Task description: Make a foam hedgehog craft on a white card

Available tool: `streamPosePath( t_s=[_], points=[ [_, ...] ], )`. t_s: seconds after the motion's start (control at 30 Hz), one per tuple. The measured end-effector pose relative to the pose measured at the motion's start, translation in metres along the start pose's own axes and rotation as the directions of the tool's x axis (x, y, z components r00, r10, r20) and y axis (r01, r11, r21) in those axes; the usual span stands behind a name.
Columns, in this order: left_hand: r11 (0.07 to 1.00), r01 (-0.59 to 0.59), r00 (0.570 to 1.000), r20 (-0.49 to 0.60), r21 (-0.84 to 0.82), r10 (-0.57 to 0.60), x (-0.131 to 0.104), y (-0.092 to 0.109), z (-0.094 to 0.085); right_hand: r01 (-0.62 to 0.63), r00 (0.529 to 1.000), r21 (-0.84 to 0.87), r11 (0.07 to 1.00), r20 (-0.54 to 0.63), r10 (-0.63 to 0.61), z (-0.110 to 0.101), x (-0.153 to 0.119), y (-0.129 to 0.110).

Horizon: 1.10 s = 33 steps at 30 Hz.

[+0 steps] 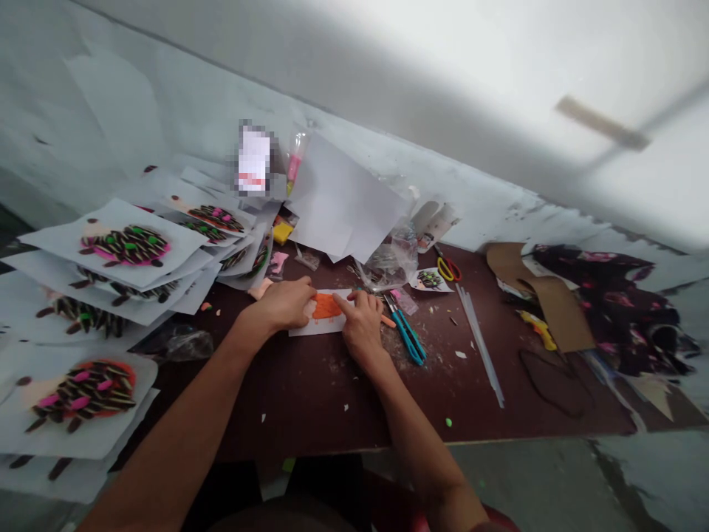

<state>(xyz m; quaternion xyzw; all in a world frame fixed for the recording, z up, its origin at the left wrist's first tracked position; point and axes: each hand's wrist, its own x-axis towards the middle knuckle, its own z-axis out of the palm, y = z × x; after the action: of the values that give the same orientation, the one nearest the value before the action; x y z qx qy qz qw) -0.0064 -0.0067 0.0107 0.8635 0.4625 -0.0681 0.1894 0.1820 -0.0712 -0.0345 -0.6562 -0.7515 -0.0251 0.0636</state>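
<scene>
A small white sheet of paper [303, 330] lies on the dark red table, bearing a flattened patch of orange modelling clay [326, 306] inside a drawn outline with little legs. My left hand [285, 303] is closed at the sheet's left end, its fingertips against the left side of the clay. From the right, my right hand [362, 325] rests on the paper, the thumb apart from the bent fingers and touching the orange patch. Teal-handled scissors [408, 336] lie just right of that hand, beside an orange stick-like piece [388, 321].
Stacked sheets with hedgehog figures [127, 244] fill the left side. Blank white sheets [348, 192] lean on the wall behind a clear plastic bag [393, 255]. Yellow-and-red scissors [448, 267], translucent sticks [481, 347], a yellow glue gun [538, 329] and dark patterned cloth [620, 303] lie rightward.
</scene>
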Motion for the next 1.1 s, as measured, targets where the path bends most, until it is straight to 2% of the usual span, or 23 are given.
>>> streamPosePath(
  t_s=[0.17, 0.7, 1.1],
  points=[
    [1.000, 0.004, 1.000, -0.004, 0.003, -0.004, -0.001, 0.000, 0.000, 0.050, 0.998, -0.061, 0.997, 0.047, -0.047, -0.004, 0.005, -0.004],
    [1.000, -0.004, 1.000, -0.013, -0.010, 0.004, -0.003, -0.002, -0.001, -0.038, 0.996, -0.039, 0.999, 0.080, 0.041, -0.004, 0.001, -0.005],
    [1.000, 0.009, 1.000, 0.002, -0.006, -0.009, -0.003, 0.001, -0.003, 0.015, 0.990, -0.090, 0.996, 0.142, -0.002, -0.021, 0.009, -0.005]
  ],
)
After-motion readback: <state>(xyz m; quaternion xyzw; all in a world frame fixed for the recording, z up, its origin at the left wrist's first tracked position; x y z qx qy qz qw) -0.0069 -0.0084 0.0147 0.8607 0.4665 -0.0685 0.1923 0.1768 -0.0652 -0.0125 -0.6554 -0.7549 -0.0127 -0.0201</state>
